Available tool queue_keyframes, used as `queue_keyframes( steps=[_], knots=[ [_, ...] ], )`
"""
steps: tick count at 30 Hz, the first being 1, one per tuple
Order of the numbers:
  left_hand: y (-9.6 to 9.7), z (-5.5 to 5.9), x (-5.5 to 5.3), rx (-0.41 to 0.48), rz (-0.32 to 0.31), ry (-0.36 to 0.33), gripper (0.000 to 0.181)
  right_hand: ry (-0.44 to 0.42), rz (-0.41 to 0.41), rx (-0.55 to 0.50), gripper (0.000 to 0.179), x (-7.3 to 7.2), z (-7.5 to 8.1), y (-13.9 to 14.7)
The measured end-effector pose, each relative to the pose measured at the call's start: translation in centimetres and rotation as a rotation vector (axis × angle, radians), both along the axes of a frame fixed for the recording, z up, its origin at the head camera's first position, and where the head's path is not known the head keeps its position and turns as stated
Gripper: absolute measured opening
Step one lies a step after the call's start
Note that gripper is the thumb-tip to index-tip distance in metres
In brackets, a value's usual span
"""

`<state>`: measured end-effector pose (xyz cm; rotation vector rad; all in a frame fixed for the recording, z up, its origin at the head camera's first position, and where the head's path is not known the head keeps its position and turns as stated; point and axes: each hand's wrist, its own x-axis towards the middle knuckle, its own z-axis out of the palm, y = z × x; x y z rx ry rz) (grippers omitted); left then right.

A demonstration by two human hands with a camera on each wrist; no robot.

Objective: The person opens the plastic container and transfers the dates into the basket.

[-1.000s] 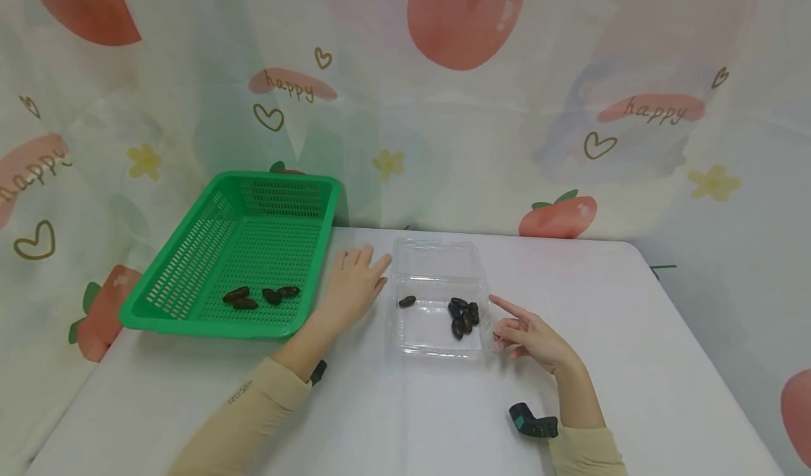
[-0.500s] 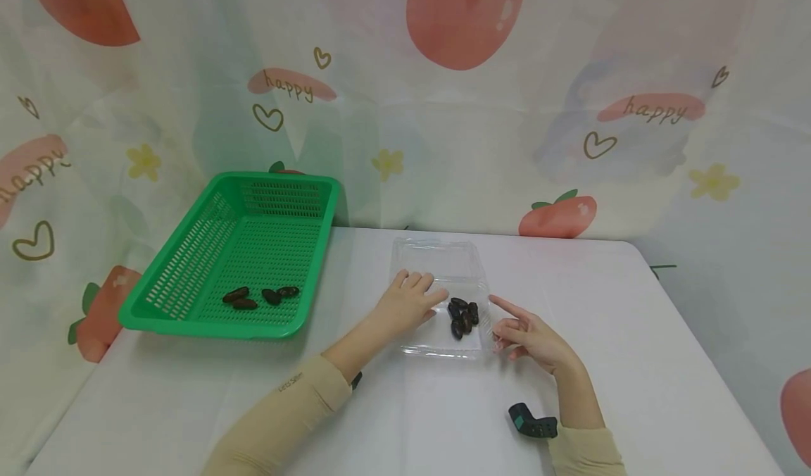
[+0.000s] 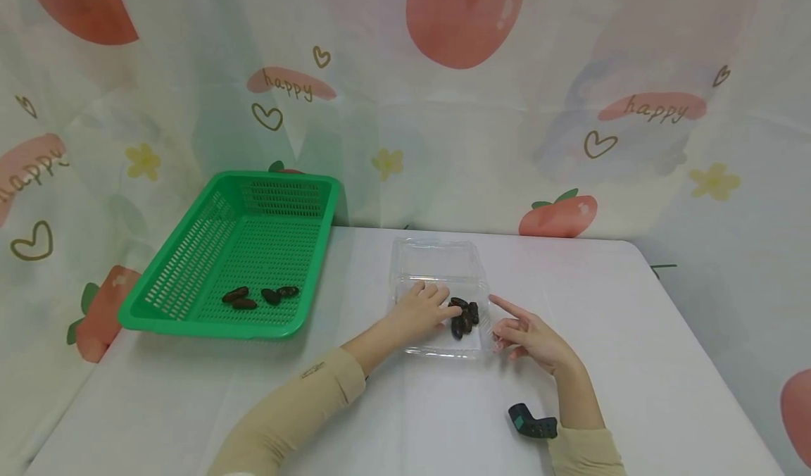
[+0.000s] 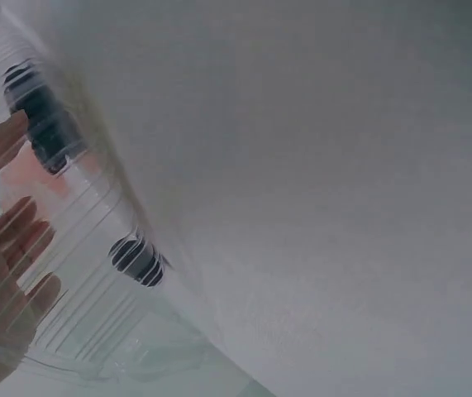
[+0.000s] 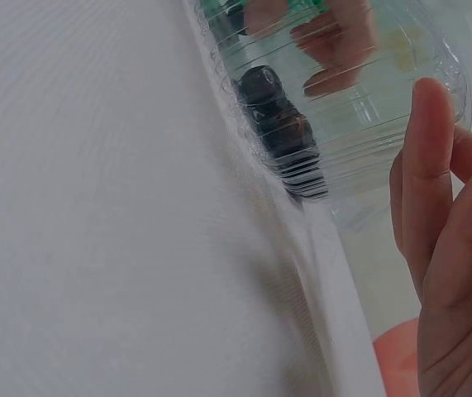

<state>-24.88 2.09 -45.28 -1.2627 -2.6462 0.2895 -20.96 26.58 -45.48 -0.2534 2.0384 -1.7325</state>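
A clear plastic clamshell box [image 3: 443, 353] lies with its lid [image 3: 437, 258] folded back. Several dark, shiny dates [image 3: 466, 323] are bunched at the right of its base. My left hand [image 3: 418, 314] reaches inside the box, its thumb near the bunch and no date visible in its fingers. The left wrist view shows a single date [image 4: 136, 260] through the ribbed wall, below the fingers; the hand hides it in the head view. My right hand [image 3: 532, 339] is at the box's right side, index finger extended to the rim, the other fingers bent and holding nothing.
A green slotted basket [image 3: 323, 251] stands on the left of the white table [image 3: 633, 363], with several dates [image 3: 245, 304] at its near end. A dark wrist camera [image 3: 532, 422] sits by my right wrist. A patterned curtain [image 3: 456, 145] hangs behind.
My left hand has moved right from beside the basket into the box, covering the lone date in the head view. The right hand and the basket stay put.
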Motion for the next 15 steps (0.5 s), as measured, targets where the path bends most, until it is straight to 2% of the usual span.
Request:
queue_keyframes(
  steps=[6, 12, 15],
  knots=[
    [0.31, -0.82, -0.18, -0.055, -0.014, -0.020, 0.044, -0.006, -0.008, 0.003, 0.071, 0.01, 0.08, -0.10],
    [0.42, -0.77, -0.07, -0.095, 0.002, -0.052, 0.044, -0.004, -0.006, -0.005, 0.070, 0.10, 0.18, -0.10],
    [0.41, -0.73, -0.06, -0.092, -0.010, -0.053, 0.042, -0.006, -0.006, -0.007, 0.070, 0.09, 0.16, -0.13]
  ],
)
